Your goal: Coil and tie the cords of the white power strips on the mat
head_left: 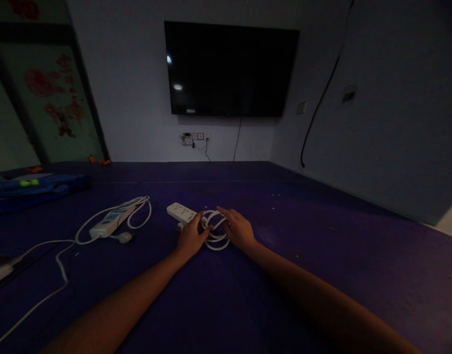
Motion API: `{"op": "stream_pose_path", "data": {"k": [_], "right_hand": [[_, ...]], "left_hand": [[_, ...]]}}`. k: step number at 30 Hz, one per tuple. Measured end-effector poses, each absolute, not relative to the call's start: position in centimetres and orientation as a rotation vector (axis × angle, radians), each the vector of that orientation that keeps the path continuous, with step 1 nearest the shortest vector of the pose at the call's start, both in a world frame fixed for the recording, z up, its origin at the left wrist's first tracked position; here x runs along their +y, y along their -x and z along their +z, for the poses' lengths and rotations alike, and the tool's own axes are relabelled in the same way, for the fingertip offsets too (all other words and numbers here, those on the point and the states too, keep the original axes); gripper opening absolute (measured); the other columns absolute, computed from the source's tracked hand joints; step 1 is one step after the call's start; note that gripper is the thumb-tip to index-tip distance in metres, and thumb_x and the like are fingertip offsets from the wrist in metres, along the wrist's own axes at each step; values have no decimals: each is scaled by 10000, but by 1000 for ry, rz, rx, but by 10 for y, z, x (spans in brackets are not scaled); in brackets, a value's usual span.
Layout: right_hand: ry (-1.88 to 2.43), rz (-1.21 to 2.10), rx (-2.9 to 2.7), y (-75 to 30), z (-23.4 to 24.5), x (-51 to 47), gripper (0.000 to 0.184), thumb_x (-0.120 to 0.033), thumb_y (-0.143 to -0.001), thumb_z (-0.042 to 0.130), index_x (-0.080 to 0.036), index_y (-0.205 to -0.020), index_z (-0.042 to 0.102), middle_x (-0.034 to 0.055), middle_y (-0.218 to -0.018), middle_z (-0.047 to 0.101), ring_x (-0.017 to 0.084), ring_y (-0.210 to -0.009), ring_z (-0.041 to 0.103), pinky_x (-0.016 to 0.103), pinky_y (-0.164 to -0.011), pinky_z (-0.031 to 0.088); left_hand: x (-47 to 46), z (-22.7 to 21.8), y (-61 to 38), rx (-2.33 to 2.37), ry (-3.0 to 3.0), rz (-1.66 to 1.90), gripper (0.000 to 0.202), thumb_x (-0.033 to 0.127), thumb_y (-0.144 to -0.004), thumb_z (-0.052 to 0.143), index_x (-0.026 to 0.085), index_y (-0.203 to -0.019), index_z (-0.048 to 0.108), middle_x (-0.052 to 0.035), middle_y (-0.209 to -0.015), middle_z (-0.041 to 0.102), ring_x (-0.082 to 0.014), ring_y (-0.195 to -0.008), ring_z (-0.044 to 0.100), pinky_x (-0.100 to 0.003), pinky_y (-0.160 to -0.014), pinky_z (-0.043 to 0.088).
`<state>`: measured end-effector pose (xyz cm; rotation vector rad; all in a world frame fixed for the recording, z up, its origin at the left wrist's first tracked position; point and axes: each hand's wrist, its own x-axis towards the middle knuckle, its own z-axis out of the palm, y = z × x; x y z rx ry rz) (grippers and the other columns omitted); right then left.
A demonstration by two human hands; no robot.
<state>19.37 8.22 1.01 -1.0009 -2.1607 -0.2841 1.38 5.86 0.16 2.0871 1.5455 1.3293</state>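
Note:
A white power strip (181,212) lies on the dark purple surface (321,255) in front of me, its white cable (215,230) coiled in loops beside it. My left hand (192,237) rests on the left side of the coil, fingers closed round the cable. On the coil's right side my right hand (237,227) presses down, its fingers curled over the loops. Both arms reach forward from the bottom of the view.
A second white power strip (111,221) with a loose cable and plug (124,237) lies to the left. Blue fabric (34,189) sits at the far left. A dark television (229,69) hangs on the wall above a wall socket (196,136).

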Motion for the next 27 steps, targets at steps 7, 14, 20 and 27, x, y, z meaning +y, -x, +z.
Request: {"op": "stream_pose_path", "data": {"k": [7, 14, 20, 27], "right_hand": [[1025, -277, -2167, -194, 11, 81, 493, -128, -821, 399, -235, -1302, 371, 46, -894, 547, 167, -836, 511, 282, -745, 436], [1007, -267, -2153, -193, 11, 82, 498, -120, -815, 399, -238, -1298, 378, 45, -887, 553, 166, -834, 519, 278, -739, 442], [986, -265, -2151, -193, 11, 81, 509, -112, -809, 395, -237, -1302, 370, 47, -905, 552, 164, -840, 520, 277, -738, 444], [987, -257, -2149, -193, 11, 81, 498, -113, -813, 394, -226, -1297, 375, 49, -918, 555, 164, -847, 517, 280, -752, 440]], "left_hand": [[57, 4, -15, 1527, -2075, 1328, 512, 397, -767, 540, 172, -1217, 442, -79, -965, 651, -208, -873, 614, -331, -765, 473], [58, 3, -14, 1533, -2067, 1311, 515, 402, -765, 548, 192, -1221, 435, -79, -991, 647, -217, -904, 611, -336, -782, 465], [59, 1, -13, 1514, -2060, 1325, 513, 389, -765, 548, 192, -1225, 435, -73, -951, 659, -219, -885, 618, -342, -778, 466], [60, 0, -13, 1513, -2068, 1319, 520, 400, -765, 544, 182, -1224, 436, -74, -931, 664, -213, -861, 624, -333, -758, 473]]}}
